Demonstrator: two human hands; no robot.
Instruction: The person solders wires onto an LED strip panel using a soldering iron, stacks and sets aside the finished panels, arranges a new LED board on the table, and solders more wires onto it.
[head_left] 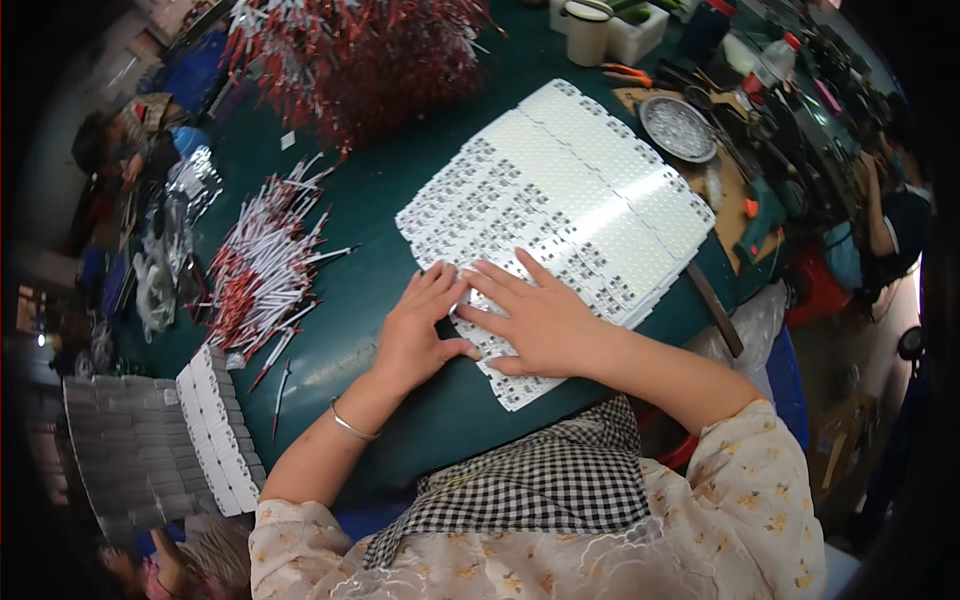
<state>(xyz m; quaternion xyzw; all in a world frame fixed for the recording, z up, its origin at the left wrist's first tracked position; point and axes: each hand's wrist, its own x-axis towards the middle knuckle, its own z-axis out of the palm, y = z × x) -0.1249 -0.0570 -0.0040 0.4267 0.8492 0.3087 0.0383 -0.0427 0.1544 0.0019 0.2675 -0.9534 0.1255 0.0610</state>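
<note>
A stack of white circuit board sheets (520, 215) lies slanted on the green table, with rows of small dark components on its near left part and paler rows beyond. My right hand (545, 320) rests on the sheet's near left part, fingers spread. My left hand (415, 330) is at the sheet's left edge, its fingertips close to those of my right hand. The left thumb stands apart from its fingers, and I see nothing gripped between them. Whatever is under the fingertips is hidden.
Loose white-and-red wires (265, 265) are heaped at left, below a large red-and-white wire bundle (360, 60). Stacked board strips (215, 430) stand at the near left. A metal bowl (680, 128), a green power tool (762, 215) and orange-handled pliers (627, 74) lie at the right.
</note>
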